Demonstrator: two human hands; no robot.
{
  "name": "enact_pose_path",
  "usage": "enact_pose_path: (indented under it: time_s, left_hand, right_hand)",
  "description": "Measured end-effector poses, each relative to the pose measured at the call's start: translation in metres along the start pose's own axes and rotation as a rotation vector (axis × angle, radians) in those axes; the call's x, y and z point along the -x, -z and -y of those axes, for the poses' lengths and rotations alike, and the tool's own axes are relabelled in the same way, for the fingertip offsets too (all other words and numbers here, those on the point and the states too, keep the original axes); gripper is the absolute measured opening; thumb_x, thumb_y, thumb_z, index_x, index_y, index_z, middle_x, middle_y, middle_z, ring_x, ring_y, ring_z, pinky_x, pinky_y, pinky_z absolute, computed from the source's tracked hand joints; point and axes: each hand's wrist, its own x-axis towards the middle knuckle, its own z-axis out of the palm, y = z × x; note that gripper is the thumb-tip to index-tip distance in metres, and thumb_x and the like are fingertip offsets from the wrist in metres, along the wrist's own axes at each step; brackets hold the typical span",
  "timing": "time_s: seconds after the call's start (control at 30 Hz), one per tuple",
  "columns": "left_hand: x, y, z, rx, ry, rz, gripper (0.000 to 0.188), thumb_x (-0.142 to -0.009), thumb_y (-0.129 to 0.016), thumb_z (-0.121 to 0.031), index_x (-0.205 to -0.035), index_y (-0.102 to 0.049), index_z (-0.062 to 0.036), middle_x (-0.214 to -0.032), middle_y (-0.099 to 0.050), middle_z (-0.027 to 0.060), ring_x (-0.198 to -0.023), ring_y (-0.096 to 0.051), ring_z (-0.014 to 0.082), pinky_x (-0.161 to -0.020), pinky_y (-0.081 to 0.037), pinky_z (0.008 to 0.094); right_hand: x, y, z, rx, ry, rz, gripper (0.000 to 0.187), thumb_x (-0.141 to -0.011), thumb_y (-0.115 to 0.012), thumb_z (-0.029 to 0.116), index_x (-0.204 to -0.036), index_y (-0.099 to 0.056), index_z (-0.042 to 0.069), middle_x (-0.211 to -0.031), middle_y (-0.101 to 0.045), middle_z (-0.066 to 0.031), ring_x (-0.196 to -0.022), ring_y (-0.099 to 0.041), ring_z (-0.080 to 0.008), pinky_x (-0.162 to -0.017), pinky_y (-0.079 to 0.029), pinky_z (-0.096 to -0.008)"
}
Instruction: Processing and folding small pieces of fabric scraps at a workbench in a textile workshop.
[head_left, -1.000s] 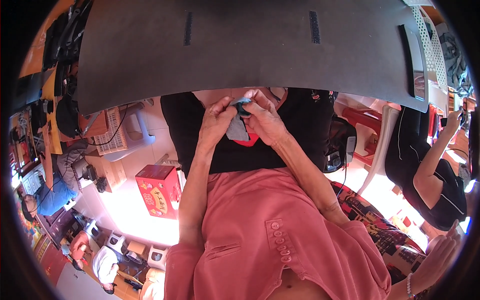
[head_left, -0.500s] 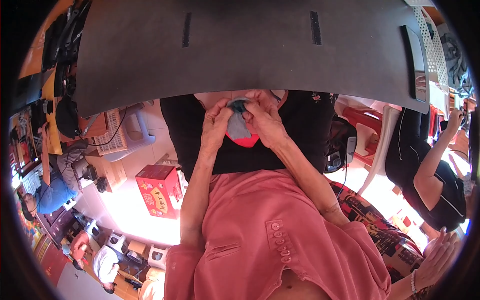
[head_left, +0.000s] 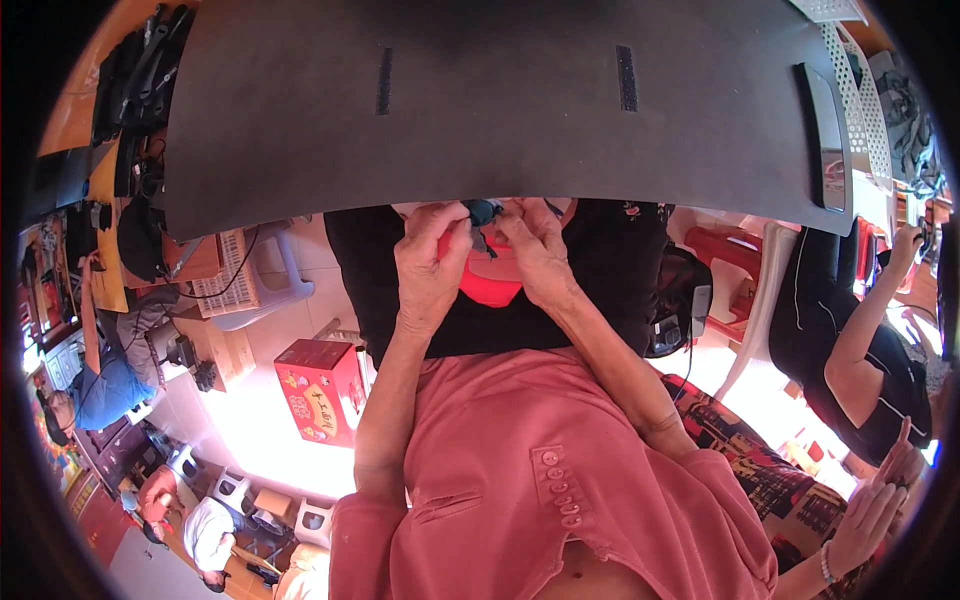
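Observation:
My left hand (head_left: 432, 262) and my right hand (head_left: 537, 250) are raised close together over my black-clad lap, just below the edge of a large dark grey panel. The fingers of both are bent in a pinch on a small dark teal, cloth-like piece (head_left: 483, 211) stretched between them. The panel's edge cuts off the tops of the fingers and the piece's upper part. Directly beneath, between the wrists, is a bright red piece of cloth (head_left: 492, 287). Whether it is joined to the teal piece I cannot tell.
The dark grey panel (head_left: 500, 130), with two black strips, spans the upper view. A red printed box (head_left: 318, 390) stands on the floor at left, near a blue plastic stool (head_left: 280, 270). At right sit a person in black (head_left: 850, 340) and a red chair (head_left: 725, 260). Several people work at far left.
My hands have moved slightly apart and lower in view. The grey cloth that hung between them is mostly out of sight, and more of the red cloth shows.

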Motion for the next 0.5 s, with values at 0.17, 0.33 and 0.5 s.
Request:
enact_pose_path:
  time_s: [0.17,0.33,0.5]
  left_hand:
    - [-0.013,0.003,-0.018,-0.355,-0.387,-0.008,0.019,-0.075,-0.064,0.002,-0.093,-0.062,-0.0013,-0.085,-0.063,0.0105,-0.081,-0.060,0.0267,-0.073,-0.044,0.0367]
    - [-0.005,0.018,-0.057,-0.463,-0.416,0.059,0.021,-0.073,-0.064,0.004,-0.094,-0.061,0.0001,-0.085,-0.062,0.0126,-0.082,-0.060,0.0283,-0.072,-0.044,0.0379]
    - [0.000,0.035,-0.133,-0.443,-0.505,0.098,0.025,-0.071,-0.065,0.006,-0.095,-0.060,0.0015,-0.083,-0.060,0.0137,-0.081,-0.058,0.0299,-0.071,-0.044,0.0388]
  right_hand:
    - [0.006,-0.012,0.016,-0.053,0.075,-0.050,0.022,-0.092,-0.050,0.008,-0.113,-0.053,0.002,-0.106,-0.059,-0.0027,-0.095,-0.055,-0.0098,-0.086,-0.044,-0.0255]
    - [0.039,-0.014,0.061,0.057,-0.003,0.122,0.025,-0.094,-0.047,0.007,-0.119,-0.045,0.003,-0.109,-0.055,-0.0023,-0.098,-0.051,-0.0083,-0.076,-0.047,-0.0236]
    - [0.081,-0.022,0.125,-0.207,0.087,0.339,0.027,-0.091,-0.044,-0.005,-0.118,-0.043,-0.002,-0.108,-0.053,-0.0045,-0.093,-0.049,-0.0079,-0.086,-0.041,-0.0224]
